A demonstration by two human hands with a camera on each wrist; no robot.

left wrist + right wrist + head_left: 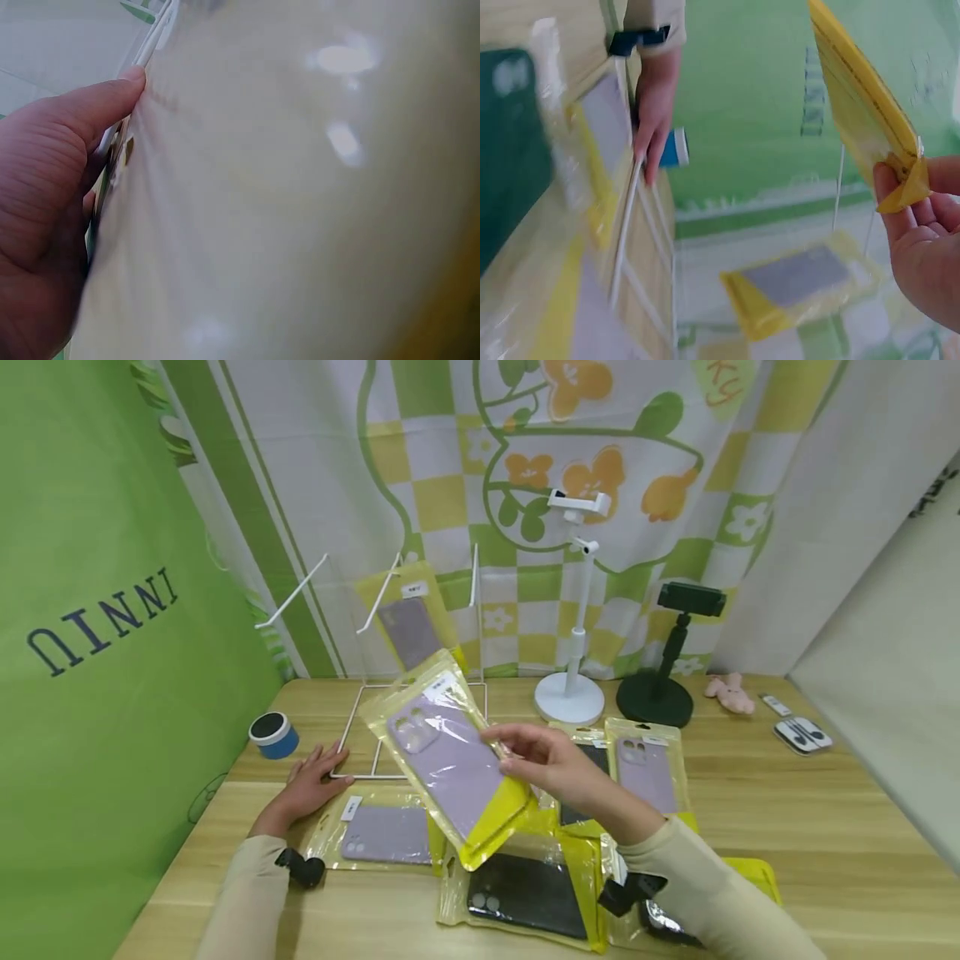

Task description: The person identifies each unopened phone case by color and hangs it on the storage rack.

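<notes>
My right hand pinches the side edge of a clear and yellow bag holding a lilac phone case, lifted and tilted above the table. In the right wrist view the thumb and fingers grip the bag's yellow end. My left hand rests at the front left corner of a white wire display rack, fingers extended, touching its base. One bagged lilac case hangs on the rack's middle hook. Near the left hand lies another bagged lilac case, whose plastic fills much of the left wrist view.
A bagged black case and a bagged lilac case lie among other bags. Behind stand a white phone stand and a black one. A blue jar is left; a pink toy and earphones are right.
</notes>
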